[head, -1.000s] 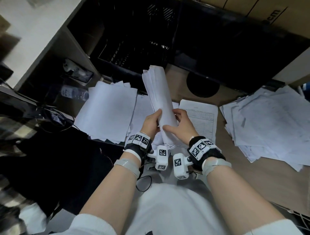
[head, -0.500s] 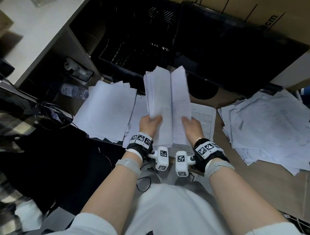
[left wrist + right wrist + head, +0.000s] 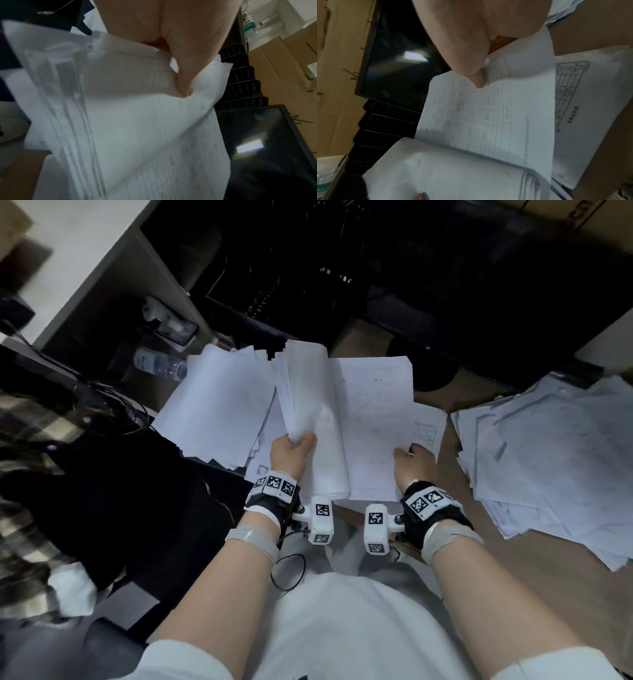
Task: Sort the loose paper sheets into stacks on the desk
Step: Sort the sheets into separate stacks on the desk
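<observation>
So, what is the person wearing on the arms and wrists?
Each wrist carries a black strap topped with white blocks of black square markers, plus a white camera unit on the inner side. Grey bands wrap both forearms. A thin black cable loops below the left wrist. White sleeves are pushed up.

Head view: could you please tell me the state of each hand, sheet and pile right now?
Left hand: grips the bundle.
Right hand: pinches one sheet.
Bundle: held up, curled.
Sheet: peeled off the bundle to the right, printed side up.
Left pile: lying on the desk, roughly squared.
Right pile: lying on the desk, fanned and messy.
</observation>
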{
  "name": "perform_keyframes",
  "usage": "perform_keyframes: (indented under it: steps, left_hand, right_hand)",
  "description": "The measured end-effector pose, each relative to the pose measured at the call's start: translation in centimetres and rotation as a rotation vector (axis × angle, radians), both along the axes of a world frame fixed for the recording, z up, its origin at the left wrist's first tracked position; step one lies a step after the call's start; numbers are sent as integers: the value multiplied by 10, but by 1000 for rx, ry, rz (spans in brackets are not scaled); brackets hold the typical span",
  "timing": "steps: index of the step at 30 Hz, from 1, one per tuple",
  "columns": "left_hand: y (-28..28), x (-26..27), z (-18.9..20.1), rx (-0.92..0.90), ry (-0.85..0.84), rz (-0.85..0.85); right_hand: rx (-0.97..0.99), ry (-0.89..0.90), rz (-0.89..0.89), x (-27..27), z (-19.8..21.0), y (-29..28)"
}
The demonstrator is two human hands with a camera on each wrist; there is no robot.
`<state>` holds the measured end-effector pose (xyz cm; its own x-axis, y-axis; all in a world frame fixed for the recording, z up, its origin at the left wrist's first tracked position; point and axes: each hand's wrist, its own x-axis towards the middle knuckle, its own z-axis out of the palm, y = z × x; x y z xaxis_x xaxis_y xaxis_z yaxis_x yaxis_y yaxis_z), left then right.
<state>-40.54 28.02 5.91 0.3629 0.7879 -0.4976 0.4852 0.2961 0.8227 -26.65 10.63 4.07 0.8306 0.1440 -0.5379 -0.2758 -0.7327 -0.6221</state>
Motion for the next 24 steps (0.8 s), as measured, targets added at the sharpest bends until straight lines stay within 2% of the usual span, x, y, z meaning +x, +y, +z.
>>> perform_keyframes:
  steps: [3, 7, 11, 17, 20, 22, 24]
  left_hand:
    - [-10, 2, -4, 16, 59, 40]
    - [-24, 3, -12, -25, 89, 34]
    - [-35, 2, -13, -59, 124, -4]
    - [-42, 6, -13, -69, 196, -87]
    - [-36, 14, -12, -26, 230, -121]
    - [-32, 20, -11, 15, 249, -164]
    - [-29, 27, -7, 44, 252, -192]
  right_hand:
    - [-131, 125, -46, 3, -14, -15]
    - [-283, 219, -20, 6, -38, -43]
    - [-303, 237, -27, 8, -52, -53]
    - [-144, 313, -130, 10, -55, -46]
    - [-106, 198, -90, 10, -34, -37]
    - [86, 181, 49, 9, -15, -27]
    - [353, 333, 140, 5, 6, -13]
